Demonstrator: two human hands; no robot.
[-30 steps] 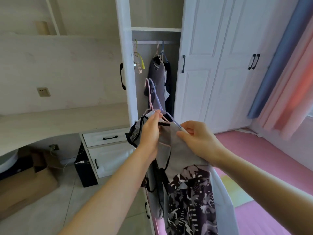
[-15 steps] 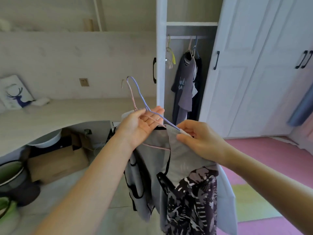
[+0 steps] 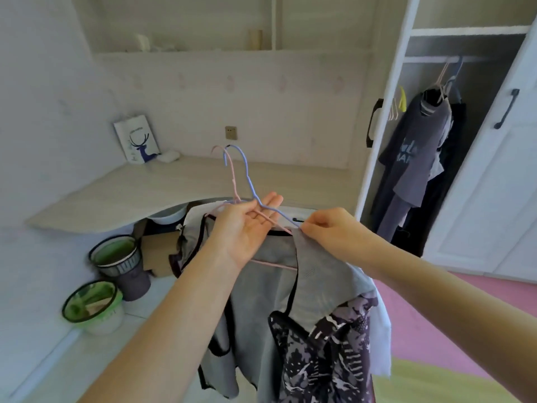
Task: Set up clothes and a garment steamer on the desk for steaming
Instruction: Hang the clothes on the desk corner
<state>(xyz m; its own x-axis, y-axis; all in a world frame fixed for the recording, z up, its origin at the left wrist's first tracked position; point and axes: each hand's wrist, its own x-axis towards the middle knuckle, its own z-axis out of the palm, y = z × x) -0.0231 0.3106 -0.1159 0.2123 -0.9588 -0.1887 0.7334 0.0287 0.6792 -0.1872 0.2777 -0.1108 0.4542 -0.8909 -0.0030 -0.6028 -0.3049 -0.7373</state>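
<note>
A pale wooden desk [image 3: 162, 189] is curving along the wall, with an open wardrobe [image 3: 436, 158] standing to its right. In front of the desk, the left hand [image 3: 247, 228] is gripping two hangers [image 3: 247, 181] by their necks, while the right hand [image 3: 334, 231] is pinching the grey clothes [image 3: 293, 303] hanging below them.

Left hand [image 3: 247, 228]: palm up, fingers around the necks of a blue hanger [image 3: 250, 184] and a pink hanger [image 3: 231, 173].
Right hand [image 3: 334, 231]: pinching the grey garment [image 3: 270, 286] at its shoulder.
Patterned garment [image 3: 325, 353]: hanging below, in front.
Desk [image 3: 130, 190]: behind the hangers.
Wardrobe [image 3: 430, 141]: open, right.
</note>
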